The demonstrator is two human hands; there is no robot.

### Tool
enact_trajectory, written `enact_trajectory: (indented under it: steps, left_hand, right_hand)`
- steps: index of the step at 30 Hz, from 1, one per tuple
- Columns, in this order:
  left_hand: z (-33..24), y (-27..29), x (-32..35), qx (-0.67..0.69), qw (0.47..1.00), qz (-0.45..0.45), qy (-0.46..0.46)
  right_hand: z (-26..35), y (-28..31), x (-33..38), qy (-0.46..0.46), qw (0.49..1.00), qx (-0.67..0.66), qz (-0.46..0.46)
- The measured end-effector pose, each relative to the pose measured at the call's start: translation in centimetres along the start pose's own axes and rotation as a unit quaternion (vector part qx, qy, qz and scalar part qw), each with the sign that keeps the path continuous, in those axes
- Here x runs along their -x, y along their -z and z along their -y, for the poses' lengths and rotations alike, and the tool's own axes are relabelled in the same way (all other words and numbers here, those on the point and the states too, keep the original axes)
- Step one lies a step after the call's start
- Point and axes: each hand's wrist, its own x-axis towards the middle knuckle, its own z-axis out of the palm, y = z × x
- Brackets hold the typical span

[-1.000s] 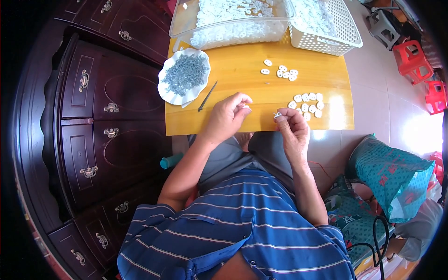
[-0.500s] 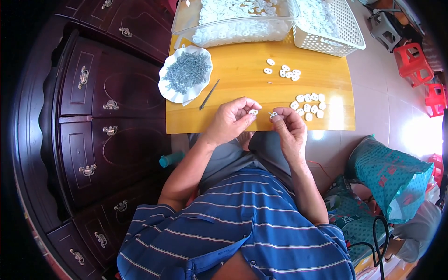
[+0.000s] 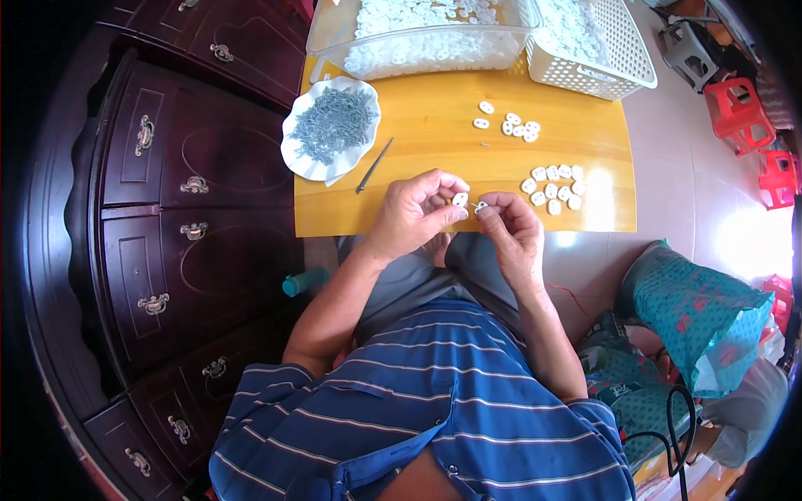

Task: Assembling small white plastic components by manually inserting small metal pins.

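Over the table's near edge, my left hand (image 3: 413,210) pinches a small white oval piece with holes (image 3: 460,199) between thumb and fingers. Close beside it, my right hand (image 3: 515,234) grips another small white piece (image 3: 481,210), from which a thin metal pin (image 3: 474,204) sticks out toward the left. The two pieces look slightly apart. Right of my hands lies a group of several white pieces (image 3: 552,191). Farther back are several white two-hole pieces (image 3: 519,130) and a single loose pin (image 3: 484,144).
A white wavy-rimmed plate (image 3: 292,159) holds many grey metal pins (image 3: 330,123). Beside it lies a dark pointed tool (image 3: 374,165). At the back stand a clear tub (image 3: 418,33) and a white perforated basket (image 3: 597,81), both full of white pieces. Dark drawers (image 3: 134,250) flank the table's left.
My right hand has moved a little to the left, bringing its pinned piece nearer to the left hand. The left hand's white piece has turned and shows more of its face.
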Motion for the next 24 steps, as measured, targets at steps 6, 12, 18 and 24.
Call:
enact_trajectory:
  steps: [6, 12, 18, 24]
  left_hand:
    - [-0.4, -0.1, -0.1, -0.014, 1.0, 0.009, 0.002]
    - [-0.1, -0.2, 0.0, -0.001, 1.0, 0.015, 0.015]
    - [-0.2, -0.3, -0.1, 0.007, 0.999, 0.021, 0.029]
    - [-0.2, -0.2, -0.1, 0.0, 1.0, 0.019, 0.024]
  right_hand:
    - [0.5, -0.3, 0.2, -0.012, 1.0, -0.011, 0.001]
    - [1.6, -0.9, 0.5, -0.044, 0.998, -0.038, 0.007]
    - [2.2, -1.2, 0.6, -0.067, 0.996, -0.051, 0.005]
    - [1.4, -0.8, 0.4, -0.03, 0.999, -0.008, 0.014]
